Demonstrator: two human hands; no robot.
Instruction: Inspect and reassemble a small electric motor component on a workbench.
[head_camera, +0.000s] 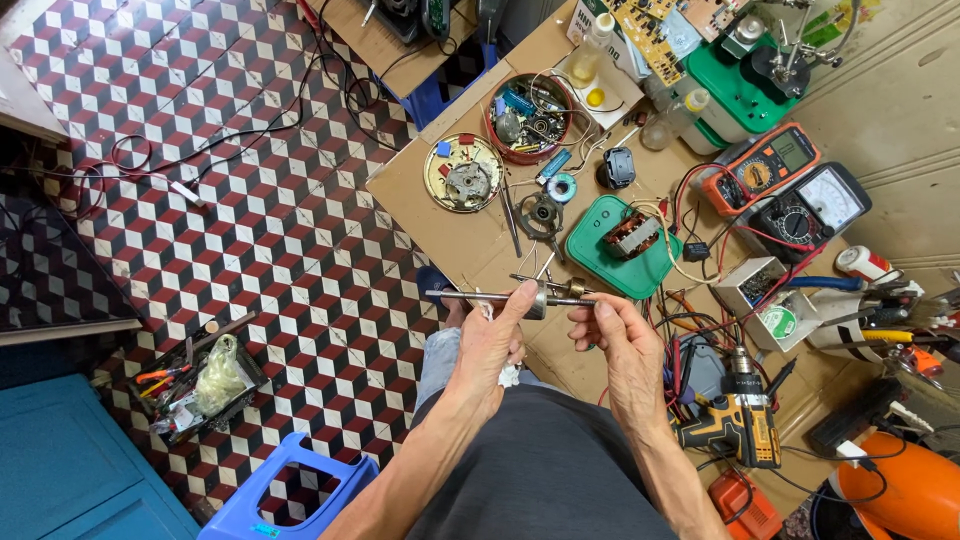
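Note:
My left hand (495, 335) grips a thin metal shaft (460, 296) that runs sideways, with a small metal collar near its middle. A bit of white cloth shows under that palm. My right hand (620, 340) pinches the shaft's right end between thumb and fingertips. Both hands hover above my lap, at the near edge of a low cardboard-covered work board (410, 190). Just beyond the hands lies a green plastic lid (590, 255) holding a copper-wound motor part (632, 234).
On the board sit a round tin with a metal part (462, 173), a red bowl of small parts (530, 115), tweezers, two multimeters (790, 190), a cordless drill (735, 425), and tangled wires. A tool tray (195, 385) and blue stool (290, 490) stand on the chequered floor.

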